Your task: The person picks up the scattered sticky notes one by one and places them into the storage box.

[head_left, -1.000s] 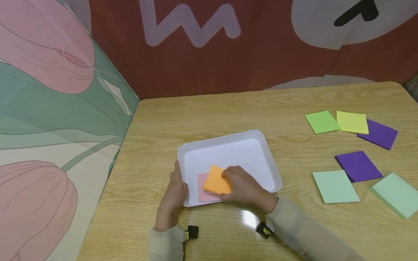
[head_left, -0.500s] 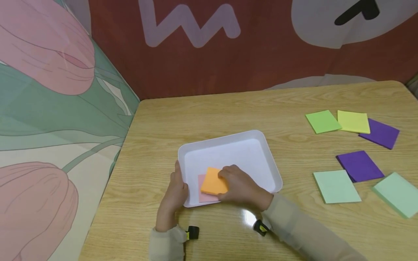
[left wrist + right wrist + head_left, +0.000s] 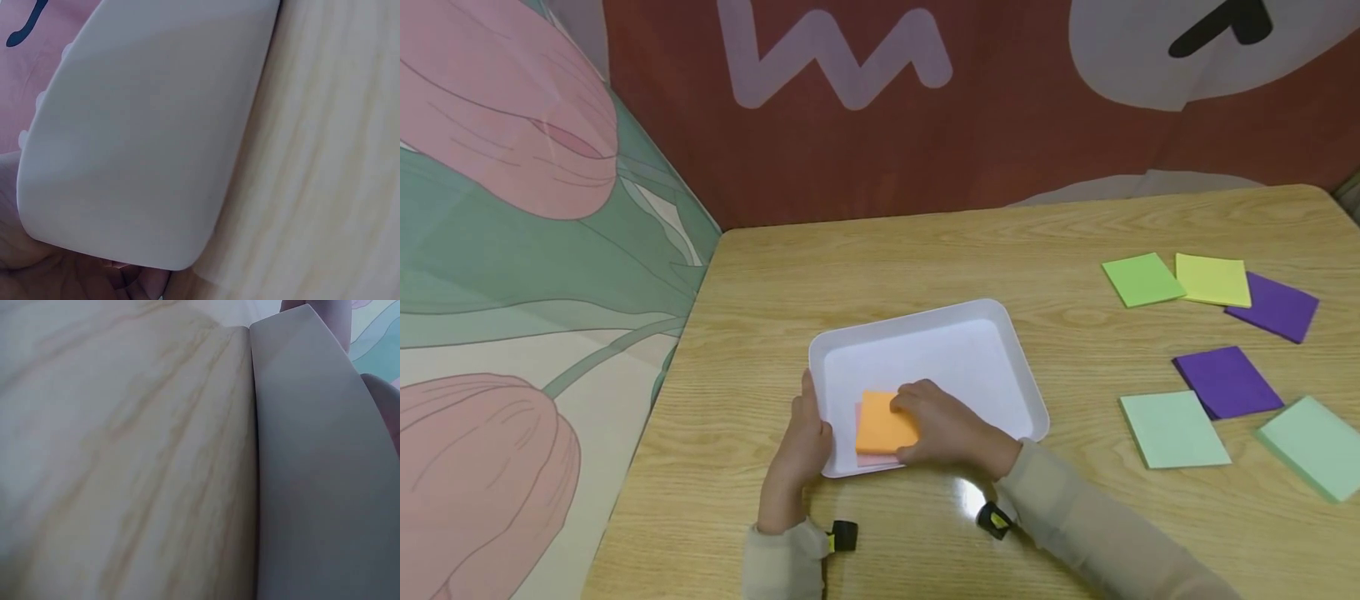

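White tray (image 3: 925,342) sits on the wood-grain worktop (image 3: 760,283), slightly skewed. Hands apart, one job each. Left hand (image 3: 803,433): on the tray's left wall, fingers along the outside, thumb over the rim, holding it. Right hand (image 3: 942,425): reaching in over the tray's near edge, thumb and fingers pinching the right side of the orange pad (image 3: 882,425).

Orange pad is inside the tray, near-left corner, over the pink pad (image 3: 872,460); pink shows as a strip at its left and near edges. Can't tell if orange bears fully on pink.

Loose pads, all right of the tray. Far group: lime pad (image 3: 1144,280) closest to tray, its corner meeting the yellow pad (image 3: 1213,281), which overlaps a purple pad (image 3: 1276,307). Near group: mint pad (image 3: 1176,429) over a corner of the second purple pad (image 3: 1231,383); another mint pad (image 3: 1313,447) farthest from tray, apart from the first mint.

Both wrist views: mostly tray outer wall plus worktop grain. Red backdrop (image 3: 1000,142) beyond the tray, floral panel (image 3: 497,333) left of it.
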Demonstrator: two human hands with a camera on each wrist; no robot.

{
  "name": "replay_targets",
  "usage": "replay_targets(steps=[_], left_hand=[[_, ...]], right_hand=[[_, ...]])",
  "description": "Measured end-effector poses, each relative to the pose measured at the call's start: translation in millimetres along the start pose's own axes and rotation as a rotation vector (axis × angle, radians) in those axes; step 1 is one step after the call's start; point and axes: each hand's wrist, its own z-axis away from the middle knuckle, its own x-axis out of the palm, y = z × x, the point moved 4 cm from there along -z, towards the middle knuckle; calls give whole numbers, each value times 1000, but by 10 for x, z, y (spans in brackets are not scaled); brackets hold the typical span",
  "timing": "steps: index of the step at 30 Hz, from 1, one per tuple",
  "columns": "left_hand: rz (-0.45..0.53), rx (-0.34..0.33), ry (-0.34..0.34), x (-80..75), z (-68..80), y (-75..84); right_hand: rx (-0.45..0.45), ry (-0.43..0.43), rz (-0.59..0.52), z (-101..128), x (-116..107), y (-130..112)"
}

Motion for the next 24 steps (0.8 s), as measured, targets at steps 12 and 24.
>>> replay_targets(steps=[12,24], left_hand=[[-18,18,24,-3,-5,21],[-14,6,9,6,-2,2]], right_hand=[[-30,-55,-28,19,28,-11],[-59,-51,-62,32,32,-21]])
